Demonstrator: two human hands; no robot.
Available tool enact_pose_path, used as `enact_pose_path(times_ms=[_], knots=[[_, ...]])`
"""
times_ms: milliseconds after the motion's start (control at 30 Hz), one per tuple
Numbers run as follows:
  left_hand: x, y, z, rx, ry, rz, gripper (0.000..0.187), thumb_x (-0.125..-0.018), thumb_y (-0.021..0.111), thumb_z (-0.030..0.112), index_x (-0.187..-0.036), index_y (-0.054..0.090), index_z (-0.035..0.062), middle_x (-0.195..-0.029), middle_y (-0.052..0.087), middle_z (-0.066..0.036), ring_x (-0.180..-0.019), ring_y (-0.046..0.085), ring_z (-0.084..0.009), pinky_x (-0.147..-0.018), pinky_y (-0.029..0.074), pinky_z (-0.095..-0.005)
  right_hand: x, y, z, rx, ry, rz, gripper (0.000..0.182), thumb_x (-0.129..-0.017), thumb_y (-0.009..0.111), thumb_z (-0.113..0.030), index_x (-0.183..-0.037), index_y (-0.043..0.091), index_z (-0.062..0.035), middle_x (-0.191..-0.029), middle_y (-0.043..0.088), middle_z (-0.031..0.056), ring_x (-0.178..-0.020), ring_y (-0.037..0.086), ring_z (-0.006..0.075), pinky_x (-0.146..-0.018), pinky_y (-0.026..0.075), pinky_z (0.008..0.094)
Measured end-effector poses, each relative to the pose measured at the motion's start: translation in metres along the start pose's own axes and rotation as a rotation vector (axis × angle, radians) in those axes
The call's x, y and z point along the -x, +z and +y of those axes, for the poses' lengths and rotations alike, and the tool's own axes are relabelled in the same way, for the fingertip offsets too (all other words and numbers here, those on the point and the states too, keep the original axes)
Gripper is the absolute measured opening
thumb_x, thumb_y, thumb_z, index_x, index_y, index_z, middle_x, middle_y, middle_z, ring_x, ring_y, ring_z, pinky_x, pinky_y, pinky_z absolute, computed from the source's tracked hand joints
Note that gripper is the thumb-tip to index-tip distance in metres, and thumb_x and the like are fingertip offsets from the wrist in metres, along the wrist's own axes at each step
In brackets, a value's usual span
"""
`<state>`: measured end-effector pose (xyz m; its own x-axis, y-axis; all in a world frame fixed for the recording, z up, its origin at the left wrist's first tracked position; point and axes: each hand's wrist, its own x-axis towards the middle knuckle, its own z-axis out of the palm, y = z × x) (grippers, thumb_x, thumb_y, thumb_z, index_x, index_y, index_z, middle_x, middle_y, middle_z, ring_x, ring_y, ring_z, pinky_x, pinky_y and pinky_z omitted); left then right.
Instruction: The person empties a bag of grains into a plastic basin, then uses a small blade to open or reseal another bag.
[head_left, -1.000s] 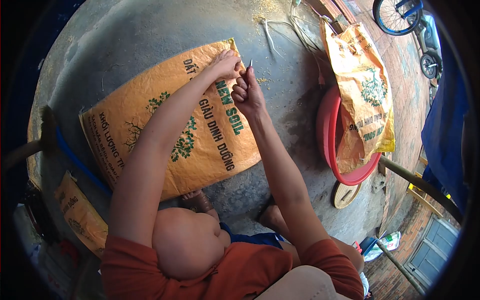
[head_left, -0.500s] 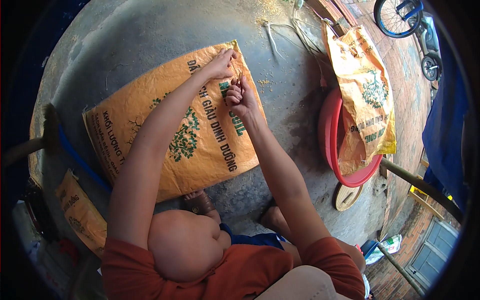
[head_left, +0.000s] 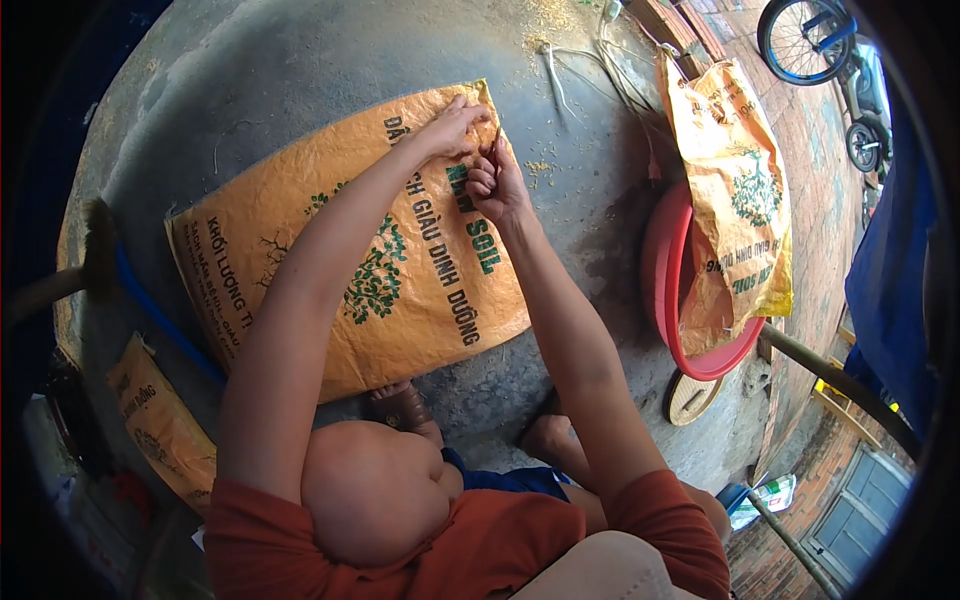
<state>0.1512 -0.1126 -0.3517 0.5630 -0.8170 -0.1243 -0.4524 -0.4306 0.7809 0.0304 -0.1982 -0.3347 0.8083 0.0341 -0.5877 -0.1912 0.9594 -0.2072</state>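
Note:
An orange printed sack [head_left: 430, 270] lies flat on the concrete floor, in front of my bare knee and foot. My left hand [head_left: 458, 130] rests on the sack near its far right corner, fingers bent on the material. Just beside it, at the sack's right edge, my right hand [head_left: 497, 182] is closed in a pinch, its fingers curled inward. What sits between the right fingertips is too small to make out.
A second orange sack [head_left: 735, 190] hangs over a red basin [head_left: 668, 265] on the right. White cords [head_left: 610, 60] and scattered grains lie beyond. A broom [head_left: 98, 255] and another orange sack [head_left: 165, 420] are at left. A bicycle wheel [head_left: 800, 40] shows top right.
The view has shifted slightly. Both hands remain at the same corner of the sack, with the right fingertips a little closer to the sack's edge.

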Motion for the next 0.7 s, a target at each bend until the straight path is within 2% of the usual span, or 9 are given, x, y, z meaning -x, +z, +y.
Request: enact_pose_path(times_ms=[67,133,267,300,400,433,500,633,700], knots=[[0.001,0.0,-0.002,0.001,0.004,0.008,0.045,-0.066,0.061,0.005,-0.11,0.051,0.0081,-0.095,0.039,-0.009,-0.08,0.049,-0.0187,-0.074,0.045,-0.0274,-0.001,0.006,-0.004,0.034,-0.021,0.038,0.029,-0.086,0.046,-0.038,-0.08,0.048,-0.0098,-0.049,0.024,-0.0059,-0.039,0.023,0.0046,-0.034,0.018,0.0179],[0.005,0.0,0.001,-0.062,0.027,0.03,0.046,-0.064,0.058,0.001,-0.11,0.053,0.0065,-0.095,0.039,-0.009,-0.081,0.049,-0.019,-0.075,0.044,-0.0275,-0.003,0.012,-0.012,0.028,-0.044,-0.112,0.029,-0.086,0.046,-0.039,-0.08,0.048,-0.0102,-0.05,0.024,-0.0059,-0.039,0.022,0.0045,-0.035,0.018,0.0179],[0.005,-0.001,0.003,-0.061,0.026,0.019,0.048,-0.062,0.057,-0.001,-0.109,0.055,0.0077,-0.094,0.039,-0.008,-0.08,0.048,-0.0194,-0.074,0.043,-0.028,0.007,0.024,-0.024,0.036,-0.034,-0.143,0.031,-0.085,0.044,-0.042,-0.08,0.047,-0.0121,-0.05,0.023,-0.0063,-0.038,0.021,0.0039,-0.034,0.017,0.0169],[0.005,-0.001,0.003,-0.06,0.024,0.021,0.048,-0.062,0.057,-0.001,-0.109,0.055,0.0077,-0.094,0.039,-0.008,-0.08,0.048,-0.0194,-0.074,0.043,-0.028,0.009,0.018,-0.022,-0.006,-0.028,-0.128,0.031,-0.086,0.046,-0.039,-0.08,0.049,-0.0079,-0.05,0.024,-0.0063,-0.039,0.022,0.0039,-0.034,0.018,0.0176],[0.005,0.001,0.003,0.0,-0.009,0.042,0.07,-0.06,0.06,-0.001,-0.125,0.038,0.0123,-0.092,0.038,-0.009,-0.079,0.047,-0.0187,-0.073,0.044,-0.0281,0.014,0.003,-0.012,-0.001,0.077,-0.032,0.032,-0.086,0.046,-0.038,-0.08,0.05,-0.0074,-0.05,0.024,-0.0063,-0.039,0.022,0.0038,-0.033,0.018,0.0171],[0.005,0.002,0.001,-0.002,-0.011,0.043,0.07,-0.06,0.06,-0.001,-0.125,0.038,0.0123,-0.092,0.038,-0.009,-0.079,0.047,-0.0187,-0.073,0.044,-0.0281,0.014,0.0,-0.009,-0.001,0.112,-0.068,0.032,-0.086,0.046,-0.038,-0.079,0.05,-0.0073,-0.05,0.025,-0.0064,-0.038,0.022,0.0036,-0.032,0.018,0.0164],[0.004,0.008,-0.005,-0.013,-0.001,0.121,0.08,-0.061,0.056,-0.007,-0.131,0.026,0.0154,-0.093,0.039,-0.009,-0.078,0.047,-0.0182,-0.073,0.045,-0.0275,0.013,0.006,-0.005,-0.01,0.152,-0.09,0.032,-0.086,0.046,-0.038,-0.078,0.05,-0.0074,-0.05,0.025,-0.0065,-0.038,0.022,0.0036,-0.032,0.017,0.0163],[0.008,0.0,0.003,0.072,-0.021,0.047,0.081,-0.063,0.047,-0.016,-0.133,0.024,0.0175,-0.095,0.038,-0.01,-0.078,0.047,-0.0178,-0.072,0.045,-0.025,-0.004,0.007,-0.002,-0.088,0.215,-0.146,0.034,-0.086,0.046,-0.039,-0.076,0.049,-0.0075,-0.05,0.026,-0.0061,-0.038,0.022,0.0035,-0.032,0.017,0.0161],[0.007,0.0,0.003,0.103,-0.022,0.052,0.082,-0.063,0.047,-0.016,-0.133,0.023,0.0183,-0.095,0.038,-0.01,-0.078,0.047,-0.0173,-0.072,0.045,-0.0246,-0.011,0.007,-0.005,-0.156,0.204,-0.115,0.034,-0.085,0.046,-0.04,-0.075,0.049,-0.0069,-0.05,0.027,-0.0056,-0.038,0.022,0.0042,-0.033,0.018,0.0168]])
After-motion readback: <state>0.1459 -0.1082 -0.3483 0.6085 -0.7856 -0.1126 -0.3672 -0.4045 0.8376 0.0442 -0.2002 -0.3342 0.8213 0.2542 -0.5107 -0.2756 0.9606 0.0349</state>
